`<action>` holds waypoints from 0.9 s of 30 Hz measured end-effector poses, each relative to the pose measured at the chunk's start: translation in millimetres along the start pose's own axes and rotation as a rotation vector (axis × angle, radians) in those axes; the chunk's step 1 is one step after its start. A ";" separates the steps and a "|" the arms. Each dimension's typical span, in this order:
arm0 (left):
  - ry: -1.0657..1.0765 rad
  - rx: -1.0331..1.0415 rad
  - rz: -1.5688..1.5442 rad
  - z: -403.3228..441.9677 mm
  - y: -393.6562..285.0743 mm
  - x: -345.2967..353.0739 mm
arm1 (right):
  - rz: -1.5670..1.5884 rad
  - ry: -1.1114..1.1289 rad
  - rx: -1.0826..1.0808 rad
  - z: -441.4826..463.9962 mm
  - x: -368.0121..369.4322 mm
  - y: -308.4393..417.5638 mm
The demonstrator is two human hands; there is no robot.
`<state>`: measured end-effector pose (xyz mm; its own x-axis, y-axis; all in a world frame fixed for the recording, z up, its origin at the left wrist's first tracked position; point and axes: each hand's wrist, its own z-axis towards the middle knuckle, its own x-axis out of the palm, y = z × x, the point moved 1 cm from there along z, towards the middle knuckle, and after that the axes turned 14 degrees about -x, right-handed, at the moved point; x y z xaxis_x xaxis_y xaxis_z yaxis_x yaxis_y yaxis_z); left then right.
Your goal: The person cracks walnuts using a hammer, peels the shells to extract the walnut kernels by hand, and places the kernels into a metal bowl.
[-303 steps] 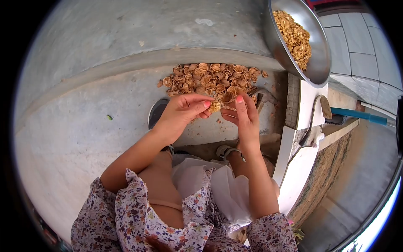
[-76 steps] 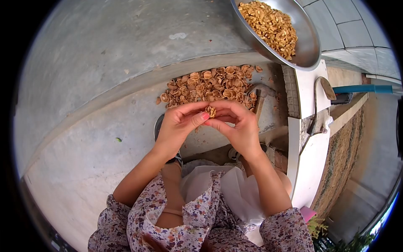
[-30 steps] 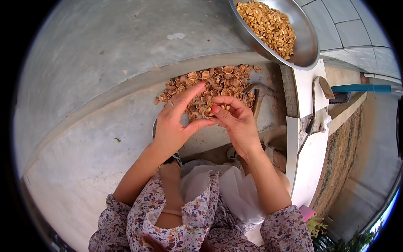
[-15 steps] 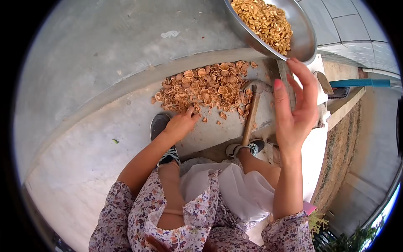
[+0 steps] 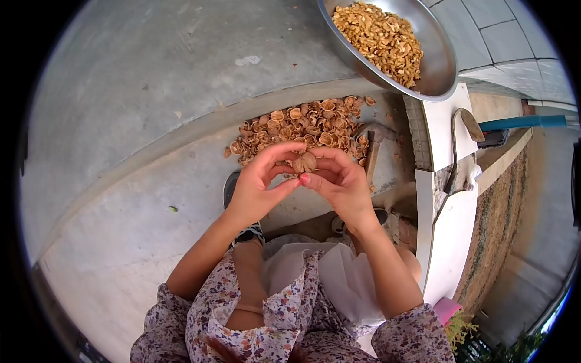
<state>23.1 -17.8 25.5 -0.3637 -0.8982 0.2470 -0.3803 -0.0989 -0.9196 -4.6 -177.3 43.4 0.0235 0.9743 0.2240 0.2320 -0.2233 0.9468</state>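
Between the fingertips of both hands is a brown walnut (image 5: 304, 162), held up in front of my lap. My left hand (image 5: 264, 176) pinches it from the left, and my right hand (image 5: 339, 181) grips it from the right. Beyond them a heap of broken walnut shells (image 5: 290, 124) lies on the concrete floor, partly covered by my fingers. A hammer (image 5: 373, 151) with a wooden handle rests at the right of the heap, close past my right hand. Shelled walnut kernels (image 5: 381, 39) fill part of a steel bowl (image 5: 440, 63) at the top right.
A raised concrete ledge (image 5: 200, 78) runs behind the shells. White boards (image 5: 451, 224) stand on the right, with a hooked metal tool (image 5: 454, 151) on them. A blue pole (image 5: 526, 123) juts in from the right. My shoes (image 5: 248, 233) flank the work spot.
My left hand has risen from the shell heap, and my right hand has come down from near the bowl. Both now meet at a walnut. The view has shifted slightly.
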 end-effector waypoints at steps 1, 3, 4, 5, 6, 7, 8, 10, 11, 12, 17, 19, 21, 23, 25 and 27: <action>0.015 -0.092 -0.162 -1.7 -5.6 0.7 | -0.056 0.001 -0.043 0.5 -0.1 1.1; 0.027 -0.182 -0.321 -3.2 -7.3 -1.1 | -0.110 0.005 -0.088 0.2 1.5 1.4; 0.057 -0.170 -0.198 -3.9 -5.9 -3.9 | -0.145 0.018 -0.140 -1.4 3.1 1.4; 0.088 -0.159 -0.076 -4.7 -4.2 -6.4 | -0.180 0.028 -0.191 -2.8 4.0 1.4; 0.089 -0.160 -0.076 -5.3 -2.6 -8.1 | -0.180 0.027 -0.191 -3.4 3.5 0.3; 0.053 -0.249 -0.075 -5.7 -0.4 -9.4 | -0.253 0.089 -0.226 -3.6 2.1 -1.3; 0.020 -0.340 -0.074 -5.0 2.5 -11.2 | -0.328 0.147 -0.259 -3.3 0.0 -2.8; -0.072 -0.334 -0.042 5.9 25.4 -25.9 | -0.440 -0.042 -0.157 2.8 -24.4 -13.1; -0.177 -0.327 -0.009 11.2 40.0 -36.3 | -0.560 -0.154 -0.145 6.7 -53.5 -34.2; -0.231 -0.308 0.009 13.4 52.2 -45.5 | -0.781 -0.242 -0.011 8.2 -77.6 -45.8; 0.004 -0.617 0.020 11.6 91.3 -46.5 | -1.460 -0.397 0.106 -1.1 -156.8 -114.8; 0.251 -0.634 0.249 13.6 129.6 -37.8 | -1.406 -0.472 0.131 -2.1 -158.6 -122.8; 0.228 -0.601 0.326 23.9 148.6 -34.1 | -1.348 -0.538 0.143 7.3 -163.0 -131.5; 0.225 -0.573 0.400 31.4 159.1 -32.9 | -1.324 -0.542 0.205 9.8 -172.8 -139.0; 0.049 -0.412 0.467 44.6 148.1 -35.8 | -1.317 -0.495 0.269 14.3 -174.4 -137.0; 0.018 -0.352 0.563 49.1 140.2 -37.2 | -1.389 -0.511 0.243 16.7 -170.9 -131.6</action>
<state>25.0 -19.3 -127.6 -0.6014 -0.7638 -0.2342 -0.3815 0.5322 -0.7558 -22.8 -314.0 -123.4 -0.0292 0.3161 -0.9483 0.5041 0.8239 0.2591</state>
